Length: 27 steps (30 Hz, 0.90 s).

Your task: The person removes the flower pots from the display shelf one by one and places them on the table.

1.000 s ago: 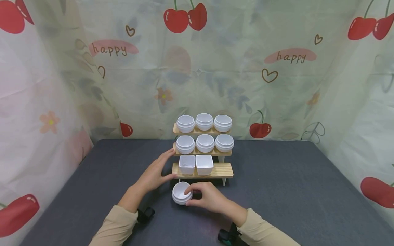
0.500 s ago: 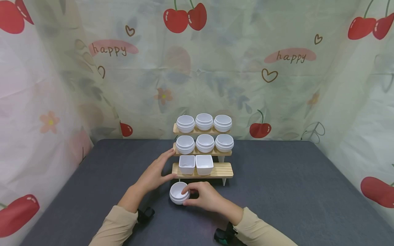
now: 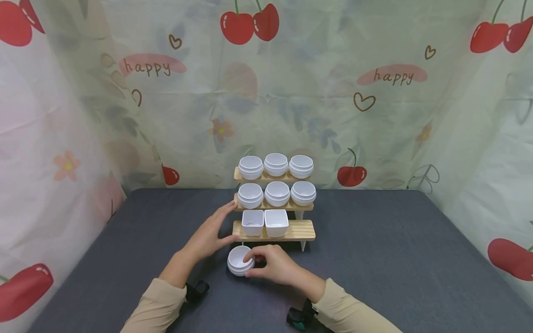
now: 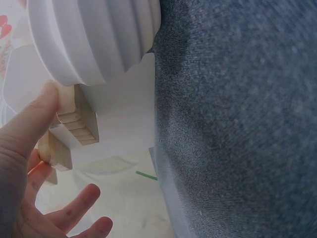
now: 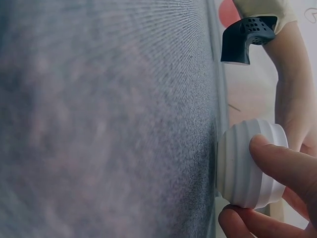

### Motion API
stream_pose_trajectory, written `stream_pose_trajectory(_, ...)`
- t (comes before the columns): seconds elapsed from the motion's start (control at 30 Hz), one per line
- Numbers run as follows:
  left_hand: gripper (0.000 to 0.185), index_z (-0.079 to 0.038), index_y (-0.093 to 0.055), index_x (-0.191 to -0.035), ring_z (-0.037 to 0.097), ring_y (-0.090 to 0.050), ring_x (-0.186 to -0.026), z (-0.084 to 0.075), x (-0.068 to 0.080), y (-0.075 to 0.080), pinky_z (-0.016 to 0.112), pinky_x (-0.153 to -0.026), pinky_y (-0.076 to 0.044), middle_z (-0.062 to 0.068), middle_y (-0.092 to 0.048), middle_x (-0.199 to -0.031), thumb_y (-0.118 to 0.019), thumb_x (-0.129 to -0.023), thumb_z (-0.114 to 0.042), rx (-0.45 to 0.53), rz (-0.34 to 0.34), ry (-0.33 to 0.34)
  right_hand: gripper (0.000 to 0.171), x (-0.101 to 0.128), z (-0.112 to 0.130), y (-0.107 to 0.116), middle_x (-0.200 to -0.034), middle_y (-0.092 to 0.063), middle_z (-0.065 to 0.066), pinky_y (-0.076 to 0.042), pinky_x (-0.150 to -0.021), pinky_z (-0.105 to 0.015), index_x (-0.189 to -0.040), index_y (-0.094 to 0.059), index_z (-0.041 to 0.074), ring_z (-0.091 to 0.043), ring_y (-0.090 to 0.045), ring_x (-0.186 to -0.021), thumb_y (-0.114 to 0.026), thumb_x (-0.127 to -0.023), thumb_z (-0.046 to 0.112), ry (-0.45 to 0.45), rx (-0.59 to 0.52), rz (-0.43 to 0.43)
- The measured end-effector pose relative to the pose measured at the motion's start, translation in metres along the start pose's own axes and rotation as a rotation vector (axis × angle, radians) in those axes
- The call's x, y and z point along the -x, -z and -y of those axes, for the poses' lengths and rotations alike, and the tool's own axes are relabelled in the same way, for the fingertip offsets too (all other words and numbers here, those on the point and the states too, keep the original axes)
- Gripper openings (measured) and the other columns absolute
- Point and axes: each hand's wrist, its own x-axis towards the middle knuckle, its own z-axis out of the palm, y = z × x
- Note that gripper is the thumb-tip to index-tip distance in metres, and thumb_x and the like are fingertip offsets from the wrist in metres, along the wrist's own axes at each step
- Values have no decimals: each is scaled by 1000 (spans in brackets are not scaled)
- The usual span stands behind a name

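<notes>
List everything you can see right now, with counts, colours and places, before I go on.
Round ribbed white plastic bowls: seven; three on the top shelf, three on the middle shelf, one on the table.
Square white plastic bowls: two, bottom shelf, left part.
Three-tier wooden rack: one, tan, table centre.
Dark grey table: one.
Cherry-print curtain: behind.
Left hand: touches the rack's left end.
Right hand: grip on the table bowl.
</notes>
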Motion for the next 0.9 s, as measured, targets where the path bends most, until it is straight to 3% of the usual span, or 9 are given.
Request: stream_pose_trajectory(0.9, 85, -12, -27, -147, 33, -33, -138, -1, 0, 0, 57, -107, -33, 11, -28, -153, -75, -78, -25, 5, -2, 1, 24, -3, -3, -3, -90, -70, -5, -52, -72, -20, -94, -69, 8, -12, -63, -81, -78, -74, 15, -41, -7, 16)
